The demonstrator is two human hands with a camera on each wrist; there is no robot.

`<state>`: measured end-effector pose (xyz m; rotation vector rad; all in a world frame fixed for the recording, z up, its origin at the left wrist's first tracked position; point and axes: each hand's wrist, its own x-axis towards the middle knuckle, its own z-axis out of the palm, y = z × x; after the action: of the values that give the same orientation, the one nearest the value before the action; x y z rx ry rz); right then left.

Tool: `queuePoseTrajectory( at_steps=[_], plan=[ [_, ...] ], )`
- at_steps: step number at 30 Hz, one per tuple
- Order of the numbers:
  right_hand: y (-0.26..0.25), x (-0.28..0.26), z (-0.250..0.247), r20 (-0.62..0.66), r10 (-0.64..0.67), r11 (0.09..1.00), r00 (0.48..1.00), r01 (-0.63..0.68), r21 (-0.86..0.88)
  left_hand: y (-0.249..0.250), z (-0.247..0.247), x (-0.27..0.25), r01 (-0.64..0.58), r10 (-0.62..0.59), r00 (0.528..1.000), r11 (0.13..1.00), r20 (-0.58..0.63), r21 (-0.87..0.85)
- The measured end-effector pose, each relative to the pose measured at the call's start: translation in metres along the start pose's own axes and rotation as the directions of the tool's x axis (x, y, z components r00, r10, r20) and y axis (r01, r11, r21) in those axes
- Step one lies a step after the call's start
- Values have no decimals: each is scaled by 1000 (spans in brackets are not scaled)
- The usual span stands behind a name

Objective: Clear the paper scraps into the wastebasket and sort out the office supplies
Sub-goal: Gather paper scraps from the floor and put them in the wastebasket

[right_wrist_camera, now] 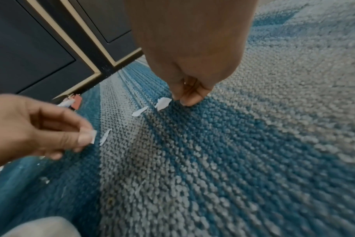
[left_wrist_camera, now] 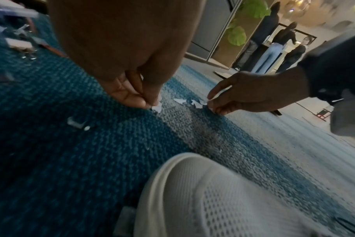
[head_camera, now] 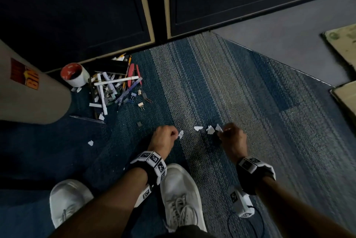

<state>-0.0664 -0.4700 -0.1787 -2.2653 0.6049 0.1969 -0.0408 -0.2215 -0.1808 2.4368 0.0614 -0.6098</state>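
Torn white paper scraps lie on the blue and grey carpet in front of me. My left hand pinches one scrap between thumb and fingertips, low over the carpet. My right hand has its fingertips down on the carpet, pinching the edge of another scrap. Two loose scraps lie between the hands. One more scrap lies off to the left. A pile of pens, markers and binder clips sits by the dark cabinet.
A pale wastebasket with a red sticker stands at the left. A tape roll sits beside the pile. My white shoes are just behind the hands. Dark cabinet doors close off the far side. People stand in the distance.
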Motion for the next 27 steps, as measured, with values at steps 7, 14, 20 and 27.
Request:
queuePoseTrajectory(
  at_steps=[7,14,20,27],
  plan=[
    [-4,9,10,53,16,997,998,-12,-70,18,7,6,8,-13,998,997,68,78],
    [-1,13,5,-6,81,996,997,-81,40,24,9,6,9,-17,999,985,43,174],
    [-4,2,22,52,46,992,998,-52,115,43,12,11,-33,33,999,999,21,25],
    [-12,2,28,69,-66,997,995,68,-30,68,28,23,-81,79,996,996,43,43]
  ],
)
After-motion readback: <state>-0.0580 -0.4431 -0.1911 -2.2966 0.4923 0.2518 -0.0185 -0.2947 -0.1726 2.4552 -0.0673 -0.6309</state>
